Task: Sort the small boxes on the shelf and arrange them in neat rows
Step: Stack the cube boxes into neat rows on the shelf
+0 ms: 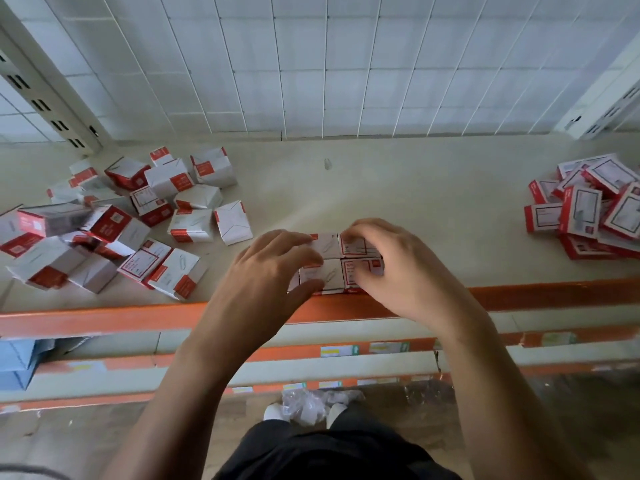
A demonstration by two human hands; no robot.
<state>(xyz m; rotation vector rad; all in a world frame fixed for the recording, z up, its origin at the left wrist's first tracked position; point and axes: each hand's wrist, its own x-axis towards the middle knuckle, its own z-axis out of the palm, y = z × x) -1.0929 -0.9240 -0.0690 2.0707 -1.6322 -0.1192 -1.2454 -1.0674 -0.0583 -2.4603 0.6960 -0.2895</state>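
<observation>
Barely begun; left hand [273, 268] and right hand [391, 268] curl fingers round four small white-and-red cardboard boxes [332, 268], squared at the front edge of the cream metal shelf [415, 202]; left heap [121, 223] and right heap [595, 209] lie unsorted.

The small boxes [192, 225] at left looked like printed card; the shelf [415, 188] was smooth matt painted metal; the upper grid [326, 69] white-coated wire.
</observation>
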